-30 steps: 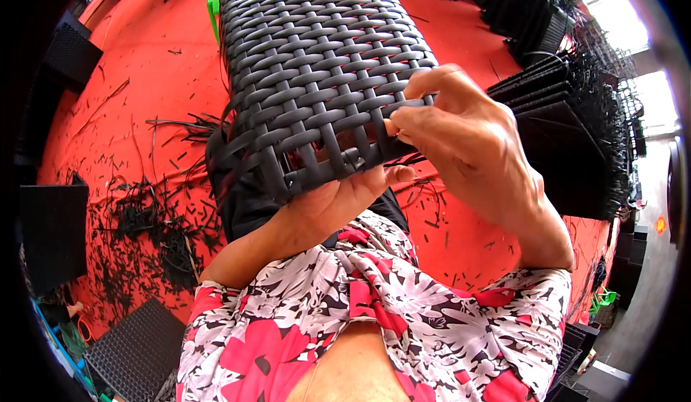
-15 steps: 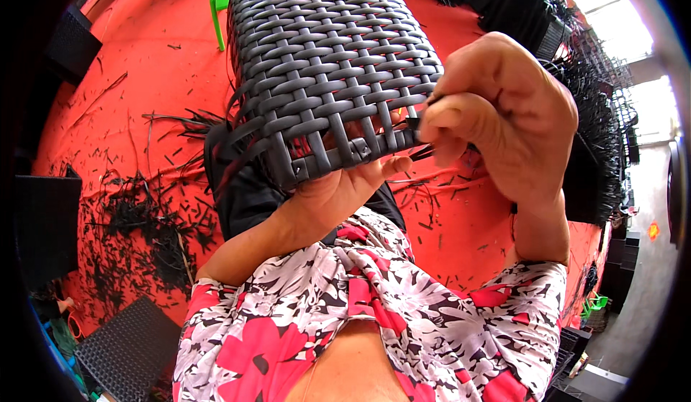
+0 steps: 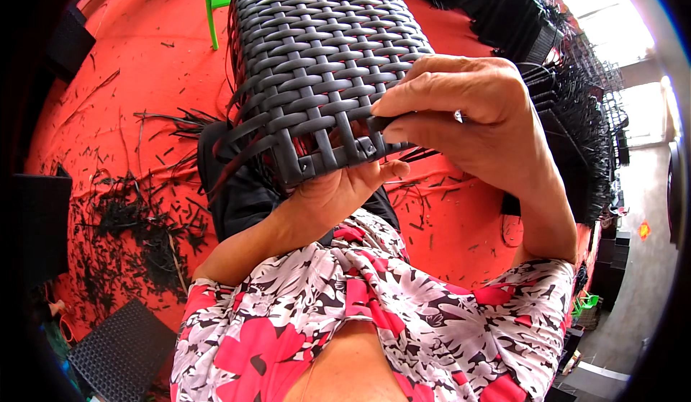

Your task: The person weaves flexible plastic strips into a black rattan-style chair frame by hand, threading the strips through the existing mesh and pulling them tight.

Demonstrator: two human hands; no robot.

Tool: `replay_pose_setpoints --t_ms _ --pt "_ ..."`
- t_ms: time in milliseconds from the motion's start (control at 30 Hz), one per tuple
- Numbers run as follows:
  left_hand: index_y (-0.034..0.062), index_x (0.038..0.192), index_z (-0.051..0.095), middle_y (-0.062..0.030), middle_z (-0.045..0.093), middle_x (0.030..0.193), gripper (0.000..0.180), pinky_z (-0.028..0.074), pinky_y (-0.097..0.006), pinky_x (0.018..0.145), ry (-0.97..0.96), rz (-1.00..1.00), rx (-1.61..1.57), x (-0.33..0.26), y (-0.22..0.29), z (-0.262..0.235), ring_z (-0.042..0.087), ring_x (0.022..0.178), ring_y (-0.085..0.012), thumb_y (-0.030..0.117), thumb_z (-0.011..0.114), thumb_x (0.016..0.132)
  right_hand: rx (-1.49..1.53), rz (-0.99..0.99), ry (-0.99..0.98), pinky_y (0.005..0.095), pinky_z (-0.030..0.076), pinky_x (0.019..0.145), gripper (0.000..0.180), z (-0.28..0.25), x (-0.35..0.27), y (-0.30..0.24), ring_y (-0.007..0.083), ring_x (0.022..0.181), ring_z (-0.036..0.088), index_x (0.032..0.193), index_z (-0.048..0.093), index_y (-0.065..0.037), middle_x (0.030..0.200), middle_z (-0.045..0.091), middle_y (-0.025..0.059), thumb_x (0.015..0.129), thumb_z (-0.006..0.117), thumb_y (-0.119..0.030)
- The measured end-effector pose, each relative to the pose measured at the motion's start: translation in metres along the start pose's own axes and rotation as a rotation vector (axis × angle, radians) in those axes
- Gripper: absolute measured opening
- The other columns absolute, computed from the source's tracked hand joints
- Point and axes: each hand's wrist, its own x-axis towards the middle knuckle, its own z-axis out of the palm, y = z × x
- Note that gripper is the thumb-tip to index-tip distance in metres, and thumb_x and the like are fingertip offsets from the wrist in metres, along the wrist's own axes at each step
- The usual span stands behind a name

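A long grey-black woven wicker piece of plastic rattan stretches away from me. Its near end has an open row of square gaps. From below, my left hand holds that near edge. The left thumb sticks out to the right under the rim, while the other fingers are hidden behind the weave. At the right part of the near end, my right hand pinches a short dark rattan strip between thumb and forefinger, against the weave. Loose strip ends hang off the left corner.
Black strip scraps litter the red floor covering at left. A green plastic chair stands at the far left of the wicker. Bundles of black strips are piled at right, and a dark woven panel lies lower left.
My right hand has moved left and slightly down, from the right corner of the weave onto its near end, turning flatter. My left hand stays under the edge.
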Motion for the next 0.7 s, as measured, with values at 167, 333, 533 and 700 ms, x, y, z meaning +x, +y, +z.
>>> replay_pose_setpoints --t_ms 167,333,533,700 --pt "0.0254 0.126 0.056 0.0056 0.057 0.129 0.048 0.046 -0.050 0.094 -0.029 -0.001 -0.035 0.000 0.004 0.003 0.052 0.121 -0.0162 0.043 0.069 0.083 0.418 0.076 0.047 0.0214 0.048 0.062 0.018 0.010 0.000 0.019 0.0091 0.076 0.061 0.096 0.071 0.002 0.091 0.067 0.0088 0.078 0.073 -0.003" --pt "0.0251 0.127 0.055 0.0038 0.056 0.130 0.047 0.045 -0.051 0.096 -0.113 0.021 -0.050 0.000 0.000 -0.003 0.051 0.122 -0.0166 0.042 0.068 0.084 0.426 0.184 0.157 0.0235 0.049 0.062 0.008 0.015 -0.002 0.015 0.0089 0.068 0.060 0.088 0.070 0.001 0.077 0.066 0.0010 0.080 0.072 -0.001" --pt "0.0251 0.128 0.054 0.0040 0.055 0.132 0.050 0.045 -0.050 0.096 -0.076 0.010 -0.063 -0.002 0.000 -0.005 0.050 0.124 -0.0159 0.040 0.070 0.083 -0.002 0.371 0.013 0.0190 0.038 0.050 0.008 0.005 -0.005 -0.009 0.0022 0.057 0.050 0.079 0.065 0.001 0.068 0.059 -0.0009 0.074 0.071 0.002" --pt "0.0244 0.128 0.054 0.0044 0.053 0.134 0.049 0.046 -0.048 0.096 -0.003 -0.027 -0.071 -0.003 0.000 0.001 0.048 0.125 -0.0155 0.039 0.070 0.083 -0.208 0.236 0.029 0.0254 0.037 0.044 0.006 0.010 -0.005 -0.006 0.0073 0.045 0.047 0.071 0.056 0.002 0.054 0.051 0.0052 0.070 0.060 0.005"
